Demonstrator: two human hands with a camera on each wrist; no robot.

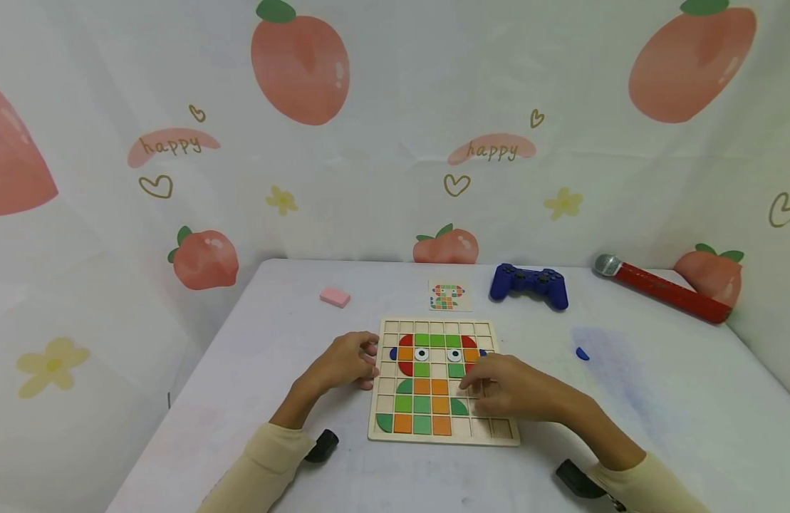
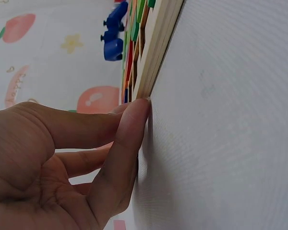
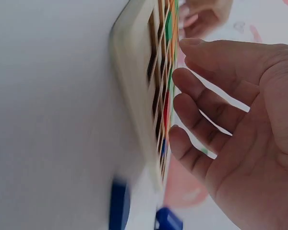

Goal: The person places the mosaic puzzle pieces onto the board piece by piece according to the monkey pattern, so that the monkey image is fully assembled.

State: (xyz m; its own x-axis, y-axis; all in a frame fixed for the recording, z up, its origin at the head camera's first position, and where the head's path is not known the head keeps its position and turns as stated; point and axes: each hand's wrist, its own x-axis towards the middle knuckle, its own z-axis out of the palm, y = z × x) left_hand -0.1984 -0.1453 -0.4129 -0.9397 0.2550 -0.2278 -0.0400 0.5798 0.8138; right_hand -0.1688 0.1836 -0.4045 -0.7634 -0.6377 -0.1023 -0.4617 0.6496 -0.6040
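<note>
A wooden grid puzzle board point(image 1: 507, 432) lies on the table, with coloured tiles forming an animal figure with two round eye tiles point(image 1: 454, 354). My left hand point(image 1: 348, 361) holds the board's left edge; in the left wrist view, the thumb and fingertips meet at its wooden rim point(image 2: 151, 72). Over the right half of the grid hovers my right hand point(image 1: 519, 388), its fingers loosely bent and apart, with nothing between them. The right wrist view shows those fingertips point(image 3: 185, 79) close over the tiles. That hand hides several grid squares.
Behind the board lies a pattern card point(image 1: 451, 303) with a similar figure. A pink block point(image 1: 335, 297) is at back left. To the right are a small blue half-round piece point(image 1: 582, 353), a blue game controller point(image 1: 529, 283) and a red microphone point(image 1: 670, 288). A patterned curtain hangs behind.
</note>
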